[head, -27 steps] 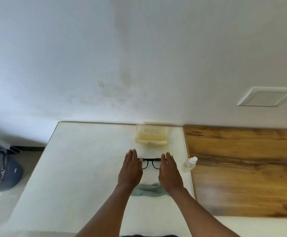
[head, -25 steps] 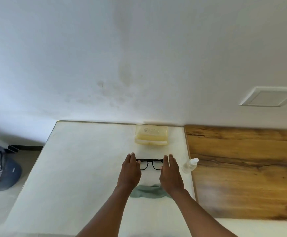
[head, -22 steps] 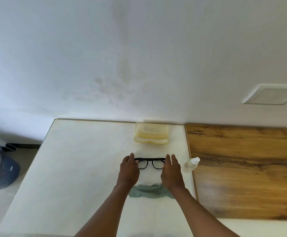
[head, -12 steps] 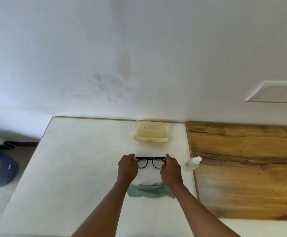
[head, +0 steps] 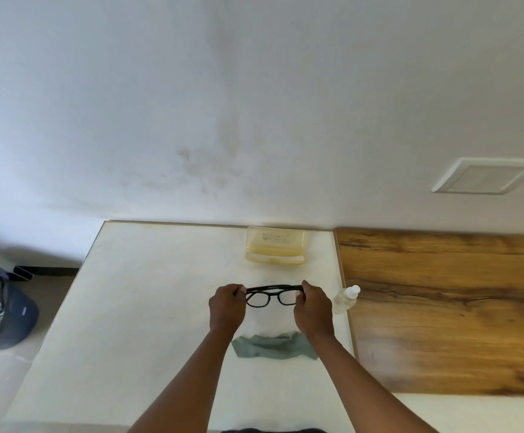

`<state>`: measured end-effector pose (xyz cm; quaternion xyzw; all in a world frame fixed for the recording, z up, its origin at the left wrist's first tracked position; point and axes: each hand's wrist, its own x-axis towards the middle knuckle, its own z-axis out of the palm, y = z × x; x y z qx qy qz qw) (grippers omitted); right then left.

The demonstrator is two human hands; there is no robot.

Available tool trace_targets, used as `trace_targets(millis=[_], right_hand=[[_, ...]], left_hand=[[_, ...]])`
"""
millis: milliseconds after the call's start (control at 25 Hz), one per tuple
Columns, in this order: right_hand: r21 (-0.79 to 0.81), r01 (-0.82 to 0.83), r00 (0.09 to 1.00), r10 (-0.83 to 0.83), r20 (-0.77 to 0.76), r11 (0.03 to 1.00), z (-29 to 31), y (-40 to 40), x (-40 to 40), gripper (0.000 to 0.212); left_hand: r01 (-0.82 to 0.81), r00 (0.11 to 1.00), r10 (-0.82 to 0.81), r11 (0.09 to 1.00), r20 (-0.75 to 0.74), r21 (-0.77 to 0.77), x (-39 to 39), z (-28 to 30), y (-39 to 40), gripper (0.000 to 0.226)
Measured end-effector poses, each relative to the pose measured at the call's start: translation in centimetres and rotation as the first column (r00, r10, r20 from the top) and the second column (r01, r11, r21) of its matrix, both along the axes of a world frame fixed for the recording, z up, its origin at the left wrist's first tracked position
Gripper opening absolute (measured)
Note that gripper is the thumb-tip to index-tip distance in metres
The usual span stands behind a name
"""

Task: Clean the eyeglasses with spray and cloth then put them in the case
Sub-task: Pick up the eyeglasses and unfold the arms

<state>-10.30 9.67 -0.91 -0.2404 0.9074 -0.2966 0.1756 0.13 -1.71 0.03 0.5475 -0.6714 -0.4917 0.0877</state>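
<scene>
The only writing in the head view is on the inside of the raised lid of the open yellow glasses case (head: 275,247), which stands at the far edge of the white table (head: 148,301), close to the wall. There are a few short lines of dark print in the middle of the lid, but the letters are too small and blurred, so no word or brand can be read. The clear spray bottle (head: 345,300) at the right edge of the table shows no label that I can make out. On the black eyeglasses (head: 271,296) no print can be seen
</scene>
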Motion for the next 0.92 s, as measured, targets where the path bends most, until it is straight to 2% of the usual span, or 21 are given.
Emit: trace_targets(millis=[160, 280, 480, 920], right_hand=[[-0.149, 0.077, 0.997, -0.077, 0.001, 0.986, 2.1, 0.4, 0.1, 0.023], [-0.241, 0.138, 0.990, -0.137, 0.018, 0.961, 3.2, 0.9, 0.3, 0.020], [-0.257, 0.145, 0.989, -0.147, 0.011, 0.955, 4.4, 2.2, 0.4, 0.018], [-0.317, 0.046, 0.990, -0.086, -0.112, 0.947, 6.1, 4.3, 1.3, 0.016]], left_hand=[[-0.088, 0.992, 0.092, 0.995, -0.088, 0.053, 0.9, 1.2, 0.1, 0.012], [-0.081, 0.981, 0.088, 0.996, -0.170, 0.048, 2.0, 2.4, 0.5, 0.008], [-0.041, 0.962, 0.050, 0.998, -0.269, 0.038, 3.4, 4.2, 1.1, 0.010], [0.084, 0.960, -0.152, 0.958, -0.235, -0.275, 3.7, 5.9, 2.8, 0.014]])
